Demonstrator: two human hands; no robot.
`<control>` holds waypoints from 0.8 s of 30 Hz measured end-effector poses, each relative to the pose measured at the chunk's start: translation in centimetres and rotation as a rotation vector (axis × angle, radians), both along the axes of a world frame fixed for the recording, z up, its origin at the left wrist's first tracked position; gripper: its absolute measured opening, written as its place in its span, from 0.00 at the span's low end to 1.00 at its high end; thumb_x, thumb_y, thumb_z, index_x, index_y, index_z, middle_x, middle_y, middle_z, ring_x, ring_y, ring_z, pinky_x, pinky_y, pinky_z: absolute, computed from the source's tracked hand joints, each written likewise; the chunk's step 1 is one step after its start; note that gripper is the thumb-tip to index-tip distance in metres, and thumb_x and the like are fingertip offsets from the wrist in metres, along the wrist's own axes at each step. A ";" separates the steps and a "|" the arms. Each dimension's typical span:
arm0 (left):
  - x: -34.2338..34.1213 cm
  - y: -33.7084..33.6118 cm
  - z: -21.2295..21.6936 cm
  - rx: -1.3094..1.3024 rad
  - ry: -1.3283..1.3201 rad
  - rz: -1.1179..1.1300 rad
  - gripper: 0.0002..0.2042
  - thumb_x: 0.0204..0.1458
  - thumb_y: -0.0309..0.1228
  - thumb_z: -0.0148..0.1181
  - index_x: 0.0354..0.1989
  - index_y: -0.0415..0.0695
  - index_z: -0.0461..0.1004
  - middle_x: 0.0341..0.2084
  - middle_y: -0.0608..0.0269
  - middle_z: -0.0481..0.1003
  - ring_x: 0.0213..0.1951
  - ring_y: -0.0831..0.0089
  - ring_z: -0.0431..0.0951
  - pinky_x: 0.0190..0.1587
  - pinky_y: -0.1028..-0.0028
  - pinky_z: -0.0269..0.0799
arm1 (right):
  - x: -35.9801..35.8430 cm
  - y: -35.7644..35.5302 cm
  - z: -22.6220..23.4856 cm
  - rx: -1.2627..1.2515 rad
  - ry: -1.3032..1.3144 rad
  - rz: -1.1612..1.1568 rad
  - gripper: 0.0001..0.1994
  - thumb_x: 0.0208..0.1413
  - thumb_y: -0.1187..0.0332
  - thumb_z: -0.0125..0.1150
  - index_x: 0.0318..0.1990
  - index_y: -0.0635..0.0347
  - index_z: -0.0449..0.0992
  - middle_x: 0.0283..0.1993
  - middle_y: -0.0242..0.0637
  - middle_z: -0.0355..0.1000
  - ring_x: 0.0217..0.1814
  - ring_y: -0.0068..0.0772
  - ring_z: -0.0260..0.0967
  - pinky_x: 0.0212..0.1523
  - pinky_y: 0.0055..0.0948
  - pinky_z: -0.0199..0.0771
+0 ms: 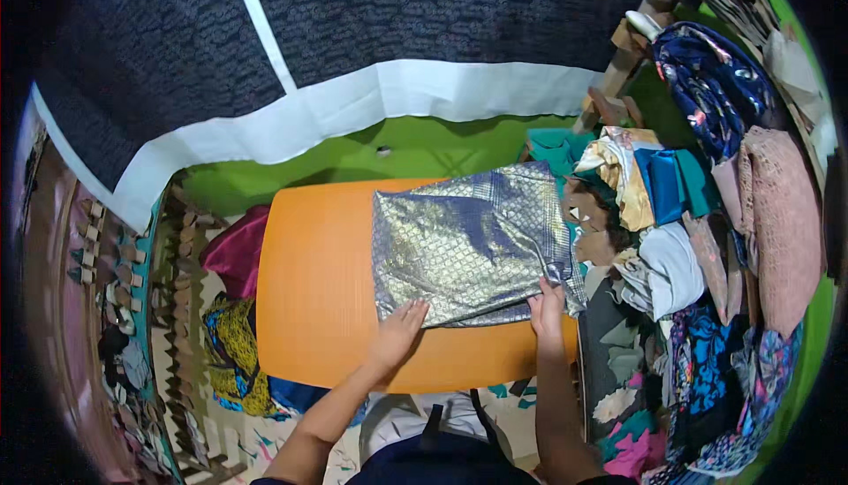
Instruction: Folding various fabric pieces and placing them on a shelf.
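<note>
A folded metallic gold and dark-blue patterned cloth (459, 246) lies on the right half of an orange table (309, 282). Its lower edge faces me, and its right side reaches past the tabletop. My left hand (403, 330) rests flat on the cloth's near left corner, fingers stretched out. At the near right, my right hand (547, 306) pinches the cloth's edge between thumb and fingers, where the fabric bunches a little.
Heaped fabrics crowd the right side, among them a white cloth (667, 264), a pink knitted piece (782, 229) and a navy floral cloth (711, 87). Left of the table lie a maroon cloth (237, 255) and a yellow patterned cloth (237, 352). A dark curtain (424, 17) hangs behind.
</note>
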State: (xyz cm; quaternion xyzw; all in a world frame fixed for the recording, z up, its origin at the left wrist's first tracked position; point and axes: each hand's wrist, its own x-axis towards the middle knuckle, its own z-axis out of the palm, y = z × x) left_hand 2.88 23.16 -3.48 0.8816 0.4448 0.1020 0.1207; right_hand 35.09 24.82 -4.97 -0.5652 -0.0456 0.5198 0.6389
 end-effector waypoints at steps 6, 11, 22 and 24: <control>-1.0 -0.1 0.9 -0.005 0.185 -0.083 0.26 0.49 0.29 0.42 0.60 0.43 0.53 0.58 0.57 0.57 0.58 0.59 0.58 0.59 0.61 0.52 | 3.1 -1.7 -4.7 -0.321 -0.127 0.045 0.27 0.51 0.75 0.53 0.58 0.61 0.51 0.53 0.46 0.57 0.51 0.41 0.60 0.48 0.42 0.64; 1.0 0.0 3.0 -0.095 0.010 0.043 0.26 0.50 0.37 0.44 0.59 0.47 0.56 0.59 0.56 0.56 0.59 0.58 0.55 0.60 0.56 0.47 | -2.4 -0.9 1.4 -0.257 -1.344 0.039 0.34 0.41 0.84 0.44 0.61 0.66 0.45 0.61 0.54 0.45 0.63 0.53 0.45 0.62 0.44 0.47; -0.6 11.0 -2.5 0.049 0.198 0.668 0.25 0.52 0.41 0.44 0.60 0.50 0.54 0.61 0.56 0.50 0.62 0.52 0.49 0.60 0.49 0.39 | -6.5 3.8 -0.1 0.141 -1.794 1.046 0.25 0.54 0.61 0.45 0.59 0.57 0.57 0.65 0.51 0.44 0.66 0.53 0.40 0.62 0.56 0.35; -2.0 12.1 -1.7 0.073 0.171 0.685 0.26 0.52 0.42 0.44 0.61 0.51 0.53 0.62 0.56 0.50 0.62 0.52 0.47 0.61 0.50 0.39 | -4.4 4.4 -0.7 0.041 -1.768 1.003 0.25 0.54 0.61 0.44 0.59 0.59 0.57 0.65 0.52 0.44 0.67 0.52 0.40 0.62 0.55 0.36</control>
